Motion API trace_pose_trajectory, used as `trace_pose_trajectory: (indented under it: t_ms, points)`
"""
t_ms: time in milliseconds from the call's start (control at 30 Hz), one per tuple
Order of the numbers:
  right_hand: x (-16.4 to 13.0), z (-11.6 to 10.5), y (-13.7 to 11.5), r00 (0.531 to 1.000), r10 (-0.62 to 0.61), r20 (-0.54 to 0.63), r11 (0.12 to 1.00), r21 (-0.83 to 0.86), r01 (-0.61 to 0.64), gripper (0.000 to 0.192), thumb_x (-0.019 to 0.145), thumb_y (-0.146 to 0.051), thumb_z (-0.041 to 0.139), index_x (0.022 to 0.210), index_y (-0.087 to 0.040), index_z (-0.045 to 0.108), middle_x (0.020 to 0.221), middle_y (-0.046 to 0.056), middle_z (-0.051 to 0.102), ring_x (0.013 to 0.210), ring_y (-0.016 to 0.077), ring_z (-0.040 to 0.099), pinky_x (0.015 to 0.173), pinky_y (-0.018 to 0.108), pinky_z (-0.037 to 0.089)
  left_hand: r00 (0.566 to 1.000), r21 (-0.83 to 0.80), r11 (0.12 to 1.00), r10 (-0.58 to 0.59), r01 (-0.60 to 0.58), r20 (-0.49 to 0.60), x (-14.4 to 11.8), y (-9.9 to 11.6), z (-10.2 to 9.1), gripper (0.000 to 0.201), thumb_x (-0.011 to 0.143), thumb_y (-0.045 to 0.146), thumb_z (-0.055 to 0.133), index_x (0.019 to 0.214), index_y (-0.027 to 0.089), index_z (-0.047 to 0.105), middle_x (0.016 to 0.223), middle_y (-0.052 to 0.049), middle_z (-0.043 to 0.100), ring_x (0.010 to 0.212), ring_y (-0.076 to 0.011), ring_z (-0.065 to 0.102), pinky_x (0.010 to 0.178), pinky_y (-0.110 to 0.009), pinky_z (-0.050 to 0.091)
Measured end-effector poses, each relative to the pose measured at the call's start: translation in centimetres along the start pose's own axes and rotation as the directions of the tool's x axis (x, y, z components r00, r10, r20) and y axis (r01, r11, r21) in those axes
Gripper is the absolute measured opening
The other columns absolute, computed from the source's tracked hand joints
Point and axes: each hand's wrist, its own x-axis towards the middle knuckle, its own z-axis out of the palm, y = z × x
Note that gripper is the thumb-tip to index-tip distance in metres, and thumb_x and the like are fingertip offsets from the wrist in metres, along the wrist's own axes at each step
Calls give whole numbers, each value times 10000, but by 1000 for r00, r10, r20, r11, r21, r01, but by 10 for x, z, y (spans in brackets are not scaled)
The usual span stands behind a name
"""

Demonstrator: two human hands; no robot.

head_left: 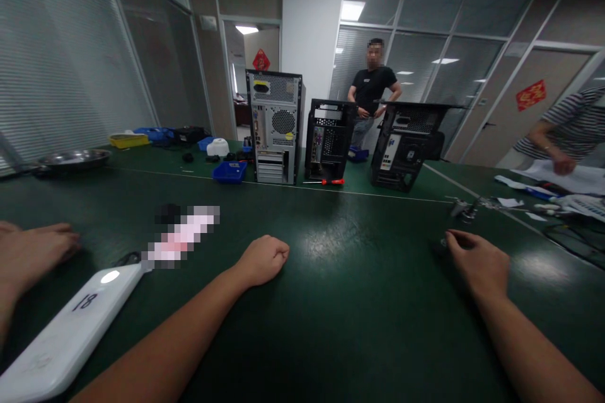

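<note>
My left hand [263, 260] rests on the green table [359, 302] as a closed fist, and nothing shows in it. Over on the right, my right hand [479, 263] is curled with thumb and fingertips together just above the tabletop. A tiny dark, shiny thing [443, 243] shows at those fingertips; I cannot make out what it is. Beyond the right hand lie small metal parts [466, 211]. A red-handled screwdriver [331, 182] lies farther back, before the middle computer case [326, 141].
A tall computer case [276, 129] and a black case [401, 148] flank the middle one. Blue bin [229, 172] and metal tray [70, 160] stand left. Another person's hand [35, 252] is near a white board marked 18 [80, 321]. Two people are beyond the table.
</note>
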Motion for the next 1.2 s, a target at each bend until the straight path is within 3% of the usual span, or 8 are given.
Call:
trace_pose_trajectory:
  t_ms: [133,500,867,1033,1200]
  points:
    - [-2,-2,-3,999,-19,-44,1000,-23,18,499,845,-596,476,1058,-234,748,991,88,726,837,278,644,743,405,467,1000,-9,1000,3,-3,-7,0,-1,0,180,721,138,397,567,194,471,562,8,496,589,-147,490,596,-265,319]
    - [-1,-2,-1,999,-24,42,999,-36,25,492,823,-597,514,1067,-237,745,933,89,733,788,286,644,696,403,459,1000,-14,1000,-14,14,7,-1,1,-1,191,730,137,395,568,197,477,565,4,511,603,-158,508,606,-268,336]
    - [0,-4,-1,1000,10,-11,997,71,-9,360,776,-551,592,890,-238,730,840,55,711,763,251,640,710,378,452,1000,-12,1000,-3,3,-6,0,-1,1,186,726,144,397,564,196,471,571,5,508,609,-158,505,616,-270,332]
    - [-2,-6,-3,998,-43,-47,995,86,47,404,781,-569,569,846,-198,716,861,92,700,767,251,624,715,382,456,1000,9,1000,-8,8,3,1,-3,2,185,736,145,398,580,197,484,576,9,507,614,-157,506,620,-267,337]
    - [-3,-8,-6,999,1,-39,997,82,3,427,786,-585,557,896,-218,748,844,74,716,764,259,643,710,381,461,1000,1,1000,-7,7,-4,1,-2,2,177,720,136,397,569,196,467,571,8,502,621,-158,512,649,-265,355]
